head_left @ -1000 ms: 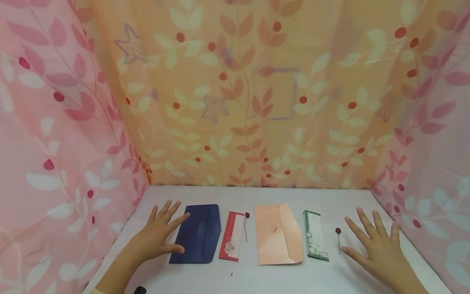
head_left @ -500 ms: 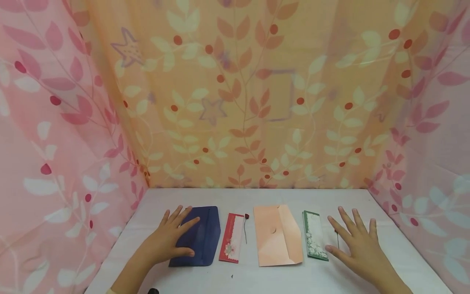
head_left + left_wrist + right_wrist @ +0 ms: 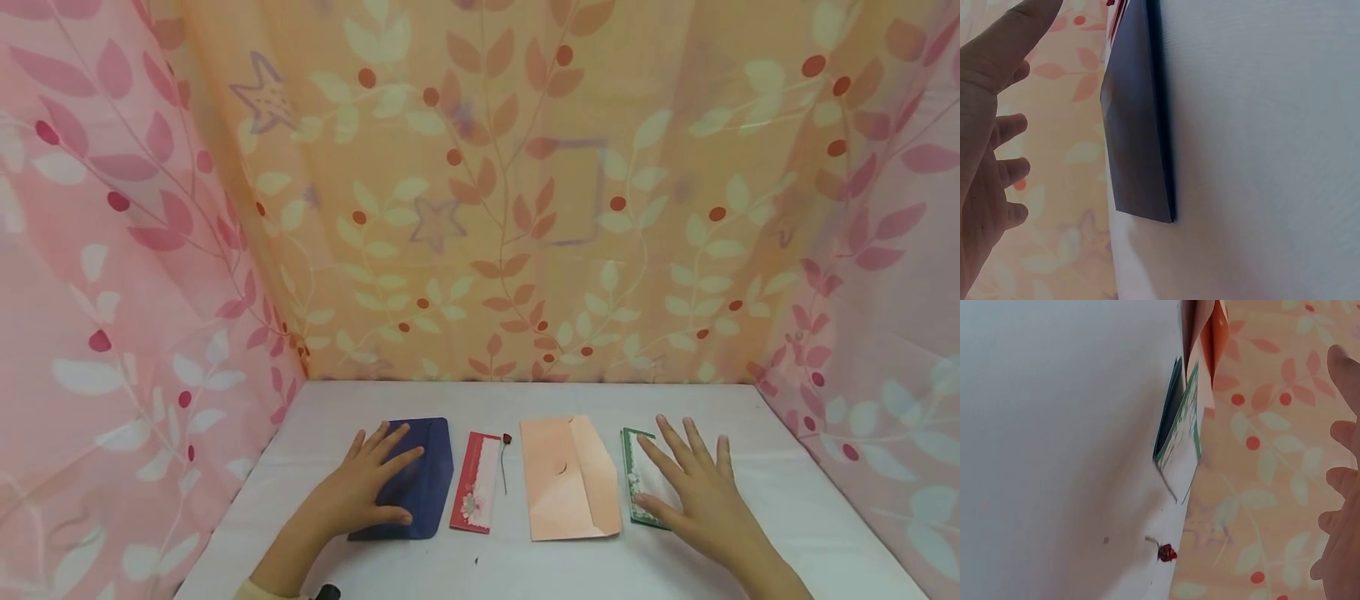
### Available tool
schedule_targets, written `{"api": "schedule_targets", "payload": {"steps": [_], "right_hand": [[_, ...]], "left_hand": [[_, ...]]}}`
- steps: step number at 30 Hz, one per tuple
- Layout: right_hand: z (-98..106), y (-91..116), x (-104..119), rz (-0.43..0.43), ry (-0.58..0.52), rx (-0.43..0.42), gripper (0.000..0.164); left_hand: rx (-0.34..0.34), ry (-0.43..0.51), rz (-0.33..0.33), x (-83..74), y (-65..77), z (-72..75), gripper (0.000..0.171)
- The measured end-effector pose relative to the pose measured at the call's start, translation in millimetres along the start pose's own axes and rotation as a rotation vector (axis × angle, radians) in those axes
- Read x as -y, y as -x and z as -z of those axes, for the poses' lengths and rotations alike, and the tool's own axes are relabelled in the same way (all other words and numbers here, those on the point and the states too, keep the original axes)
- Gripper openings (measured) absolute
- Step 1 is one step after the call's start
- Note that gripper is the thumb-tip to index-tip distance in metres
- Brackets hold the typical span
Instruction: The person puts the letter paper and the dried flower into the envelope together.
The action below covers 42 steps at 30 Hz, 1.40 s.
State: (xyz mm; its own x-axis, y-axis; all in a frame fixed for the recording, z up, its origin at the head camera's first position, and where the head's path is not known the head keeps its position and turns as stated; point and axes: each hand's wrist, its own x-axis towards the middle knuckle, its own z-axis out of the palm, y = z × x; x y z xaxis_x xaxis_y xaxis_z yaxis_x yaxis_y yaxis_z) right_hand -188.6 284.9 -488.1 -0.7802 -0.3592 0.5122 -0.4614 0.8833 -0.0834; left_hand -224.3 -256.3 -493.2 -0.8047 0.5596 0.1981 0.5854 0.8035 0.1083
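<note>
My left hand point(image 3: 352, 493) hovers with spread fingers over the left part of a dark blue envelope point(image 3: 433, 479); the left wrist view shows a gap between hand and envelope point(image 3: 1132, 137). Fingers also spread, my right hand point(image 3: 701, 498) hangs over a folded green-and-white floral card point(image 3: 635, 475) and partly hides it. A red floral card point(image 3: 472, 483) lies right of the blue envelope, beside a small red flower point(image 3: 506, 440) on a thin stem. Right of that is a peach envelope point(image 3: 558, 479). A second red flower point(image 3: 1167, 552) shows in the right wrist view, hidden by my right hand in the head view.
Everything lies in a row on a white-covered table point(image 3: 420, 571). A yellow leaf-patterned curtain point(image 3: 495, 208) hangs behind it, with pink patterned cloth point(image 3: 135, 283) at both sides. A small black object point(image 3: 327, 592) shows at the front edge near my left wrist.
Both hands have moved inward: the left rightward farther over the blue envelope, the right leftward past the second flower to above the green card. The envelopes and cards stay in place.
</note>
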Motion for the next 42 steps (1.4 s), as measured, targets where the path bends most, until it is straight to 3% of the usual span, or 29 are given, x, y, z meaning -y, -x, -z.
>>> {"api": "schedule_targets", "payload": {"steps": [30,42], "right_hand": [[-44.4,-52.6,82.3,0.106,-0.157,0.011,0.076],[-60.8,-72.8,115.4,0.161,-0.214,0.042,0.076]], "left_hand": [[0.093,0.039,0.054,1.2,-0.7,-18.1,0.085],[0.114,0.047,0.071,1.5,-0.6,-17.7,0.084]]}}
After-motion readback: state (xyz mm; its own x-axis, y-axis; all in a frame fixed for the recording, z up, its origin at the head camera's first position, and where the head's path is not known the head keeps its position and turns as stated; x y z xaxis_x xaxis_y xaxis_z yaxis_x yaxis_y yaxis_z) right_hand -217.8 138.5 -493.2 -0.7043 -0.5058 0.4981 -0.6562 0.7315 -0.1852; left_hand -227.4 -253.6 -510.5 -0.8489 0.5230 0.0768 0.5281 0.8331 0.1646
